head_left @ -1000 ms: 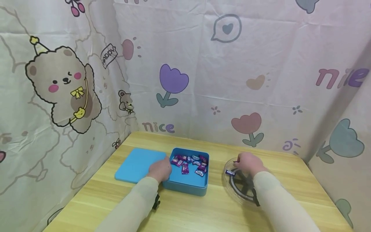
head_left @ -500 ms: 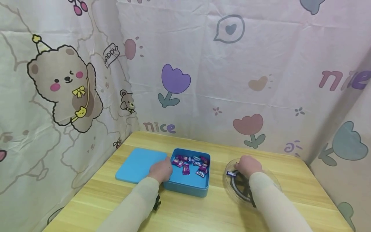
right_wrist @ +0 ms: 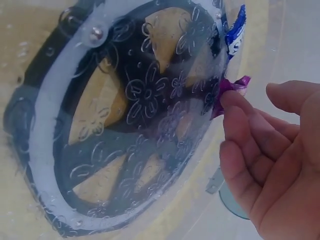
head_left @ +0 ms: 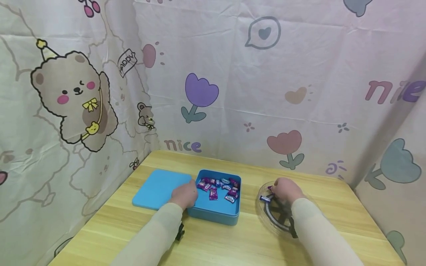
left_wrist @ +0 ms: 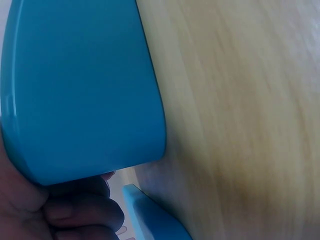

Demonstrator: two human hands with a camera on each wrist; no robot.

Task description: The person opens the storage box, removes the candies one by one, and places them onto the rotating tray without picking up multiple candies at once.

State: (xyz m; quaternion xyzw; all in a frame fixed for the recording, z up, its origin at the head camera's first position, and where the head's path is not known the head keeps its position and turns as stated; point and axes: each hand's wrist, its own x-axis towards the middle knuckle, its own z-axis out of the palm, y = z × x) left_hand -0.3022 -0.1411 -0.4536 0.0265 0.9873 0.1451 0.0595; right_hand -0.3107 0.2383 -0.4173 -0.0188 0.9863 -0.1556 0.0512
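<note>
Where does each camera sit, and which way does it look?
Head: worn on the person's head, it looks forward and down at the table and blue box; both sleeves, the left hand and right hand show.
Left wrist: worn there, it looks at the blue box's outside; part of the left hand shows, gripping the box.
Right wrist: worn there, it looks at the clear dish; the right hand shows, touching a purple candy.
Shared: the head and right-wrist views both show the clear dish, a blue candy and the right hand.

The wooden table (head_left: 253, 244) is yellow and streaky. On it lie a flat blue lid (head_left: 154, 190), a blue box (head_left: 213, 217) and a clear plate (head_left: 261, 212), maybe sitting on a dark wheel-shaped stand (right_wrist: 132, 117).
</note>
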